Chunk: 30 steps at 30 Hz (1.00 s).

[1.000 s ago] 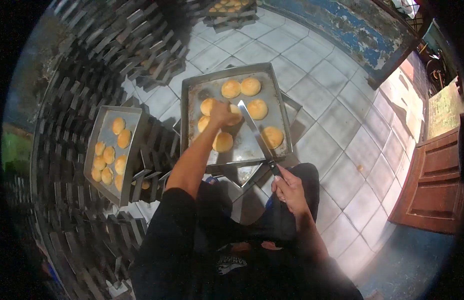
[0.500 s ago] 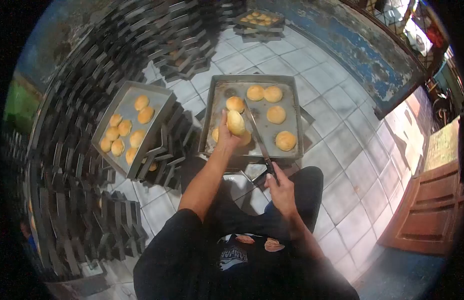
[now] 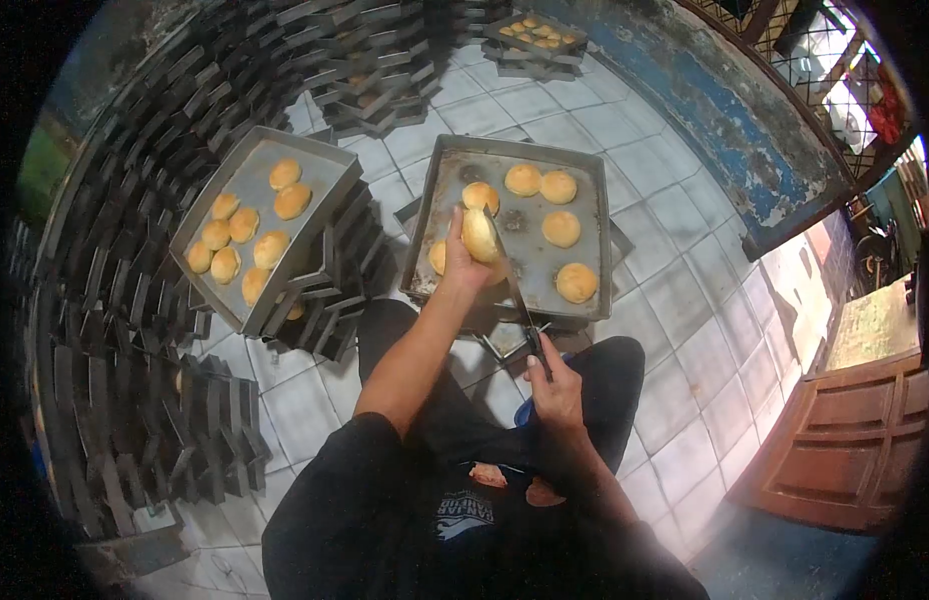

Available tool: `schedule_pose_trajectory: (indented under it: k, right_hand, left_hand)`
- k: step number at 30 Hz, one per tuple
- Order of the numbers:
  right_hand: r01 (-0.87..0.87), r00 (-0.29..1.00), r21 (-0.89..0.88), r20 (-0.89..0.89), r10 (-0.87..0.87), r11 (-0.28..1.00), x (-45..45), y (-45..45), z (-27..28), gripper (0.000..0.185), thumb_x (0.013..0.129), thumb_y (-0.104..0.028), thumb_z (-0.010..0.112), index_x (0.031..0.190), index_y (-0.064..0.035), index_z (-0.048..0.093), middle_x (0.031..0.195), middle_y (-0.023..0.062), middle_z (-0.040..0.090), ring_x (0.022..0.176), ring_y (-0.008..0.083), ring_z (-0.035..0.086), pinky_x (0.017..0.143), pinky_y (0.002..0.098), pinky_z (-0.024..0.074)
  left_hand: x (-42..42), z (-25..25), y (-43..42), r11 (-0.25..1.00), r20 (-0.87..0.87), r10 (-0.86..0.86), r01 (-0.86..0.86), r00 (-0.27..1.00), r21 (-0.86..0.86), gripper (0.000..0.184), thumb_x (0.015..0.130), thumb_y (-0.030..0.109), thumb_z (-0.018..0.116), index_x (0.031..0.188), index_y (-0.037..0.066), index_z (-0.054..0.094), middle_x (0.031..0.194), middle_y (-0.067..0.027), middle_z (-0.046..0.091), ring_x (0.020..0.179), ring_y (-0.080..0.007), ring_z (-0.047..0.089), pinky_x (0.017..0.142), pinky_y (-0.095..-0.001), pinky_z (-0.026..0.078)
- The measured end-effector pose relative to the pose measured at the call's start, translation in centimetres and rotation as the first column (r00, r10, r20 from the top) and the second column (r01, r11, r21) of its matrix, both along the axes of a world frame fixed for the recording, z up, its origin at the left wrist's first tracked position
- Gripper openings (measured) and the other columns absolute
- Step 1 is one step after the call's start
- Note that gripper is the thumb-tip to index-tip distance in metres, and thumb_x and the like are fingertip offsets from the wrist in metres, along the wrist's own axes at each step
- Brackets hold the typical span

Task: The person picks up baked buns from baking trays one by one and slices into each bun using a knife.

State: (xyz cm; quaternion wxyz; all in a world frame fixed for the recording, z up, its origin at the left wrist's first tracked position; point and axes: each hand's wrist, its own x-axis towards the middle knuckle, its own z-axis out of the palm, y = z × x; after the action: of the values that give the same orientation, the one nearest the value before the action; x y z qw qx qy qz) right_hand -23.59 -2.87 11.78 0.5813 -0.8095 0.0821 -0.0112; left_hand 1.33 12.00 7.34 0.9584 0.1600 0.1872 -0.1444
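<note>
Over the near left part of a metal tray [image 3: 520, 225], my left hand [image 3: 468, 268] holds a round golden bun [image 3: 478, 236], its fingers wrapped round the side. My right hand [image 3: 555, 385] is closed on the black handle of a long knife [image 3: 512, 275]. The blade points up and away, and its far end lies against the right side of the held bun. Several buns stay on the tray: one [image 3: 481, 197] just beyond my left hand, two [image 3: 541, 181] touching at the back, others on the right. A bun below the blade is partly hidden.
A second tray of buns [image 3: 315, 150] stands on stacked trays to the left. More stacked trays [image 3: 165, 400] line the left side. Another tray with buns [image 3: 537, 35] is far back on the tiled floor [image 3: 685, 350]. A brown wooden panel [image 3: 845, 440] is at the right.
My left hand has lifted a bun off the tray and turned it upright. The knife has come over against that bun. The view has shifted, so the trays appear elsewhere.
</note>
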Motion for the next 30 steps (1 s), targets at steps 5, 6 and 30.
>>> schedule_pose_trajectory:
  k: [5,6,30]
  right_hand:
    - [0.001,0.999,-0.068,0.049,0.002,0.998,1.2,-0.4,-0.7,0.048,0.102,-0.014,0.061,0.146,0.0003,0.053,0.080,0.0081,0.068,0.075,0.0128,0.064,0.072,0.0297,0.0531]
    - [0.004,0.999,-0.066,0.045,-0.001,0.998,2.0,-0.4,0.0,0.048,0.102,-0.014,0.061,0.146,0.0003,0.053,0.080,0.0081,0.068,0.075,0.0128,0.064,0.072,0.0297,0.0531]
    - [-0.032,0.983,-0.039,-0.181,0.025,0.999,1.8,-0.4,3.6,0.049,0.101,-0.020,0.059,0.148,-0.0065,0.052,0.078,0.0173,0.068,0.075,0.0203,0.070,0.073,0.0361,0.0547]
  left_hand:
    - [-1.5,2.6,-0.8,0.997,-0.086,-0.070,0.068,0.994,-0.021,0.041,0.088,0.058,0.074,0.095,0.018,0.071,0.081,-0.0005,0.069,0.071,-0.0179,0.066,0.067,-0.0366,0.054]
    - [-1.9,2.4,-1.2,0.997,-0.090,-0.073,0.072,0.993,-0.020,0.041,0.088,0.058,0.074,0.095,0.018,0.071,0.081,-0.0005,0.069,0.071,-0.0179,0.066,0.067,-0.0366,0.054]
    - [-1.9,1.0,-1.0,0.984,0.227,-0.098,0.062,0.969,0.164,0.028,0.102,0.032,0.066,0.119,0.010,0.062,0.102,-0.0019,0.067,0.089,-0.0166,0.069,0.079,-0.0342,0.061]
